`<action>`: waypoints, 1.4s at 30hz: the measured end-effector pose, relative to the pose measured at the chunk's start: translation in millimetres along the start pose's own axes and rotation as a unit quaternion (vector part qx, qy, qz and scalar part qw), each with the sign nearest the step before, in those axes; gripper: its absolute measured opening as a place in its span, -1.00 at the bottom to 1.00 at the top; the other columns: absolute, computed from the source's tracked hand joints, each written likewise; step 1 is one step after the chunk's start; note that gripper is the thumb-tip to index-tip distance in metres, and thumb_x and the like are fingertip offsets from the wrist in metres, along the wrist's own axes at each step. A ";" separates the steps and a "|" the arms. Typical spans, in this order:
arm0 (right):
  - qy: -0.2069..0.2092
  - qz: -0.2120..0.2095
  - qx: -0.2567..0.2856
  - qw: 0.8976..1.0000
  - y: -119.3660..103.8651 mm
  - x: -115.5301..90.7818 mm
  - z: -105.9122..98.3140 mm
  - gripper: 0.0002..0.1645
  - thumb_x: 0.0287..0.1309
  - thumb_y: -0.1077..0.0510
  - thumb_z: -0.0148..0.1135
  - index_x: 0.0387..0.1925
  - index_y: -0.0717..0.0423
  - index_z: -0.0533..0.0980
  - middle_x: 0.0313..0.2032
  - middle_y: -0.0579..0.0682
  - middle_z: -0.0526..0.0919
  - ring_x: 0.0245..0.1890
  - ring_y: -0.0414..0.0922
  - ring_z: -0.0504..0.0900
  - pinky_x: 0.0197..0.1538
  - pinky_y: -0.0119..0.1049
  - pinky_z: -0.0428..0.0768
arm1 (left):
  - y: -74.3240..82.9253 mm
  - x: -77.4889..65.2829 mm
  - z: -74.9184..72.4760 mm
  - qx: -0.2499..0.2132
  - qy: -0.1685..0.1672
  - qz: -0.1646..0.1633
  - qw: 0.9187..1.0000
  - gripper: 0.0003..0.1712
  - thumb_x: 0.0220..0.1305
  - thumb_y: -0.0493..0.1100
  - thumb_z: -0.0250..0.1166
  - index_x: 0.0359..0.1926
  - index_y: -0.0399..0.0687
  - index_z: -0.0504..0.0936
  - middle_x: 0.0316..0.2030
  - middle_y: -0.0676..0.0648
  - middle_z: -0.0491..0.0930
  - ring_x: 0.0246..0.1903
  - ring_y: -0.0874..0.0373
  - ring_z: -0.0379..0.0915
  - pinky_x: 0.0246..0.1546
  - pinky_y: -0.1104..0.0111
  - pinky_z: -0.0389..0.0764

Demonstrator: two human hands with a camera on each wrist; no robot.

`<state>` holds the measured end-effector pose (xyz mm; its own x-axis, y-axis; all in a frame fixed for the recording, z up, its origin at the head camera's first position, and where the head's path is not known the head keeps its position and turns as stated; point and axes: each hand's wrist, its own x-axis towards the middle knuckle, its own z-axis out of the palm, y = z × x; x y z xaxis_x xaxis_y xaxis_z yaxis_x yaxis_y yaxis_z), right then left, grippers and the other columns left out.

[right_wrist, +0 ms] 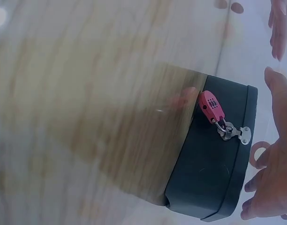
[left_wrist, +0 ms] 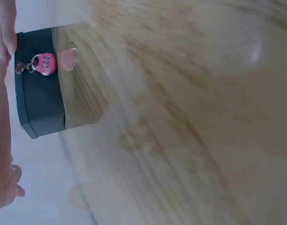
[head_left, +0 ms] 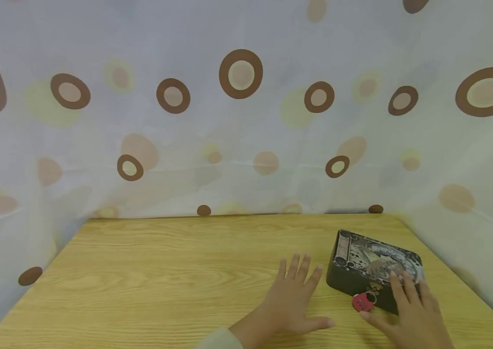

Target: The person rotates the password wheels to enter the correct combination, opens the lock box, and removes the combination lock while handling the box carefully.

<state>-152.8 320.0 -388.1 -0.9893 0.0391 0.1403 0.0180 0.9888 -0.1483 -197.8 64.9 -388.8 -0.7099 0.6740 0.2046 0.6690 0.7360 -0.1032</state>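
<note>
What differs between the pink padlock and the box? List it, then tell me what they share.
Colour: the pink padlock is one bright shade, while the box has dark sides and a patterned lid.
Size: the box is far larger than the padlock.
Pose: the box sits on the table, while the padlock hangs from the box's metal clasp.
Shared: both are on the table's right side.
</note>
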 end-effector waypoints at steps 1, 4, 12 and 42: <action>-0.002 0.001 -0.001 1.000 0.9 0.0 -0.2 0.27 -0.01 -0.47 0.07 0.32 0.47 -0.03 0.26 0.59 -0.04 0.14 0.64 -0.10 0.09 0.50 -0.04 | 1.5 2.5 0.1 -0.003 -0.005 0.002 1.000 0.05 0.10 0.60 -0.28 0.46 0.14 -0.17 0.45 -0.14 -0.20 0.44 -0.08 -0.29 0.37 0.00 0.02; -0.003 0.002 -0.007 1.000 3.5 -0.2 -0.2 0.27 -0.01 -0.47 0.07 0.32 0.48 -0.02 0.24 0.61 -0.01 0.13 0.64 -0.08 0.08 0.50 -0.01 | 6.8 9.0 -0.4 -0.011 -0.019 0.004 1.000 0.04 0.10 0.60 -0.29 0.46 0.17 -0.21 0.46 -0.12 -0.24 0.44 -0.06 -0.33 0.38 0.02 -0.01; 0.001 -0.007 -0.017 1.000 4.4 -0.6 0.0 0.26 0.00 -0.46 0.07 0.30 0.51 0.01 0.23 0.63 0.01 0.11 0.65 -0.04 0.07 0.50 0.02 | 19.6 24.8 -4.1 0.009 -0.035 0.006 0.999 0.02 0.09 0.61 -0.31 0.45 0.23 -0.23 0.46 -0.05 -0.23 0.45 0.00 -0.30 0.39 0.07 0.00; 0.015 -0.040 0.037 0.998 5.6 -1.5 2.5 0.25 0.02 -0.39 0.13 0.32 0.52 -0.06 0.31 0.55 -0.09 0.26 0.54 -0.21 0.24 0.40 -0.22 | 33.6 56.6 0.9 0.077 -0.047 0.028 0.996 0.04 0.07 0.62 -0.47 0.45 0.18 -0.19 0.46 0.09 -0.18 0.45 0.15 -0.32 0.41 0.18 -0.03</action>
<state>-151.6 325.1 -391.5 -0.9825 -0.0341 0.1832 -0.0725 0.9756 -0.2073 -215.7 127.8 -381.6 -0.6951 0.7115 0.1036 0.6711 0.6937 -0.2617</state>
